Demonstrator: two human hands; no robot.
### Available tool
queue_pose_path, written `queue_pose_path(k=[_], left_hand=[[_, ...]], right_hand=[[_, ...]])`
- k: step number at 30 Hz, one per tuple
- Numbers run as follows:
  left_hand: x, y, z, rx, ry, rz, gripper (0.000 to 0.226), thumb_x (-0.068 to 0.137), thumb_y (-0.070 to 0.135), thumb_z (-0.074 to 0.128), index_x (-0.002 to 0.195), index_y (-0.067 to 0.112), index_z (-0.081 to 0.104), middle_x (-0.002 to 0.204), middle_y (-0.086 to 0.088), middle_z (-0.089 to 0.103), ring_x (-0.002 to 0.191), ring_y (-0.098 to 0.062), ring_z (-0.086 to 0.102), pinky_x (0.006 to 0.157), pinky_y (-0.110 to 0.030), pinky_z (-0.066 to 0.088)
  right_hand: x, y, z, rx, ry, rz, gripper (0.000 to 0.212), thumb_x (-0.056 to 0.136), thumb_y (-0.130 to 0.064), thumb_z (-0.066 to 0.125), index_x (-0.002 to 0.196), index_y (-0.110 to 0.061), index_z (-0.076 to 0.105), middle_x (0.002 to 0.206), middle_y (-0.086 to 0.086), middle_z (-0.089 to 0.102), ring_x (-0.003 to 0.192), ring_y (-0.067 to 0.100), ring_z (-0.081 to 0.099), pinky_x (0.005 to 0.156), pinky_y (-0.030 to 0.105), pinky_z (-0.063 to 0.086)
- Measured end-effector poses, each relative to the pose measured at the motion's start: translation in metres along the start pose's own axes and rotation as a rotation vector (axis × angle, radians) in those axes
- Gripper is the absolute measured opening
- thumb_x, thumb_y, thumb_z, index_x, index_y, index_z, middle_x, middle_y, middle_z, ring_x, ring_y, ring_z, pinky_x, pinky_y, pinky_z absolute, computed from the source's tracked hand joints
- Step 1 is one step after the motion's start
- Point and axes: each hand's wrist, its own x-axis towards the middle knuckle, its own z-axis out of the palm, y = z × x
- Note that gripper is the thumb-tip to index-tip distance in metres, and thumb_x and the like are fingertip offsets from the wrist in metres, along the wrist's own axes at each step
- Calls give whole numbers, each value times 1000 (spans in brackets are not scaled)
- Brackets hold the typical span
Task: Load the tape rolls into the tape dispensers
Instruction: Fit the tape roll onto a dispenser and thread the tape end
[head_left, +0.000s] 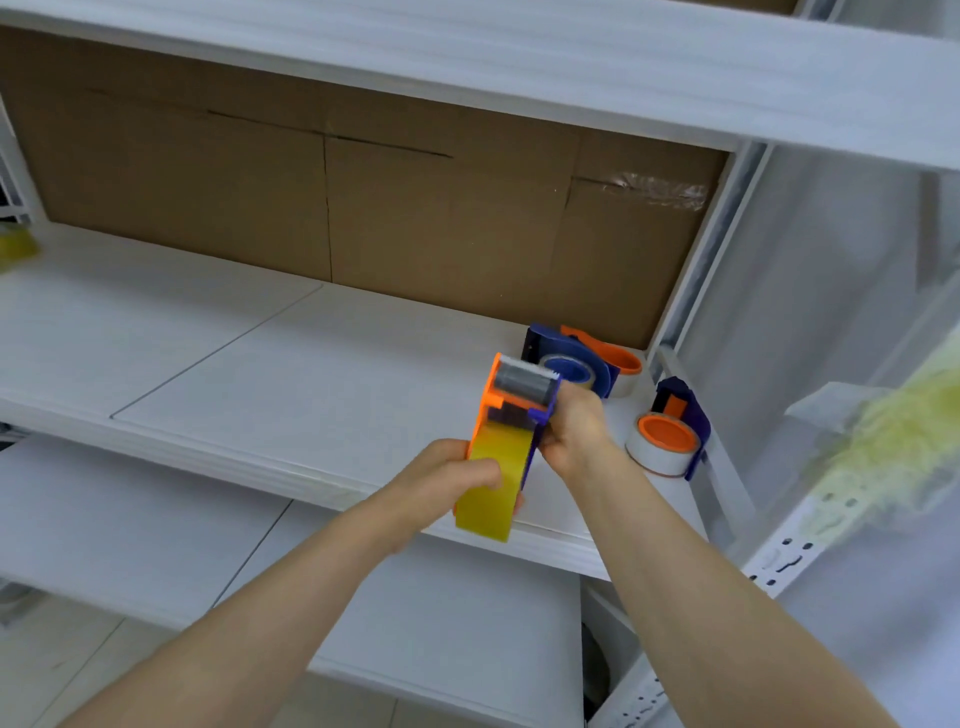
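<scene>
An orange and blue tape dispenser (511, 402) with a grey roller on top is held above the front edge of the white shelf (260, 364). A yellow tape roll (491, 491) sits in its lower part. My left hand (447, 478) grips the yellow roll and the dispenser's lower end. My right hand (574, 426) grips the dispenser's blue side near the roller. Behind them a blue dispenser (576, 364) with a clear roll stands on the shelf. Another blue dispenser (675, 426) with a white roll on an orange core lies at the right.
A cardboard sheet (363, 197) lines the back of the shelf. An upper shelf board (519, 62) hangs overhead. A perforated white upright (789, 556) stands at the right, with a blurred yellow-green object (893, 436) beside it. A yellow item (15, 247) shows at the far left.
</scene>
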Motion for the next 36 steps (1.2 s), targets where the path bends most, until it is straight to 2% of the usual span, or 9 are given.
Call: queue_pose_path(k=[4, 7, 11, 15, 19, 25, 29, 34, 36], left_hand=[[8, -6, -4, -92, 106, -118, 50, 56, 32, 64, 99, 5, 68, 88, -13, 73, 78, -24, 68, 81, -35, 52], [11, -15, -3, -104, 313, -57, 34, 63, 38, 77, 84, 12, 70, 76, -4, 73, 71, -18, 66, 70, -28, 51], [12, -22, 0, -38, 445, 43, 21, 71, 25, 79, 69, 9, 67, 64, -4, 68, 59, -15, 62, 60, -24, 49], [11, -25, 1, 41, 562, 149, 29, 73, 15, 77, 51, 11, 59, 42, 2, 57, 39, -10, 53, 46, -19, 46], [10, -23, -2, 142, 654, 237, 41, 56, 50, 73, 57, 10, 63, 51, -12, 61, 50, -29, 59, 55, -40, 53], [7, -17, -4, 169, 741, 280, 54, 50, 61, 69, 59, 9, 61, 56, -20, 59, 59, -41, 60, 57, -51, 54], [7, -17, -4, 192, 759, 300, 46, 53, 62, 70, 64, 18, 62, 55, -17, 60, 58, -39, 61, 58, -51, 54], [12, -19, -5, 200, 794, 301, 38, 67, 43, 78, 55, 13, 59, 56, -17, 60, 60, -38, 62, 61, -51, 55], [13, -21, -5, 193, 809, 312, 36, 67, 43, 77, 56, 13, 60, 55, -15, 60, 58, -37, 61, 61, -50, 55]], right_hand=[[-5, 3, 4, -210, 30, -145, 15, 91, 5, 47, 95, 0, 60, 80, 12, 62, 69, 21, 61, 67, 34, 55], [-7, 2, 8, -159, 17, -81, 8, 88, -1, 58, 95, -2, 60, 87, 14, 65, 82, 26, 64, 82, 40, 54], [-6, -4, 7, -113, -61, 81, 10, 80, -11, 71, 79, -10, 61, 73, 6, 70, 79, 23, 67, 88, 41, 53], [-11, -6, 8, -213, -111, 33, 7, 82, -6, 69, 83, -4, 62, 72, 9, 69, 66, 18, 67, 68, 33, 56], [-18, -8, 20, -342, -43, -83, 10, 84, -7, 66, 89, -1, 61, 68, 6, 63, 57, 13, 61, 54, 25, 54], [-19, -11, 32, -286, 15, -26, 13, 81, -1, 68, 74, -4, 57, 64, 7, 60, 42, 11, 60, 46, 25, 53], [-20, -10, 35, -241, 40, -7, 14, 80, 2, 68, 72, -2, 57, 62, 9, 59, 47, 13, 59, 42, 24, 52], [-12, -6, 38, -167, 81, 13, 26, 77, 3, 70, 101, 5, 59, 79, 13, 64, 61, 20, 65, 50, 32, 57], [-9, -5, 37, -141, 108, 25, 25, 78, 5, 68, 100, 4, 57, 79, 13, 63, 59, 20, 64, 48, 31, 56]])
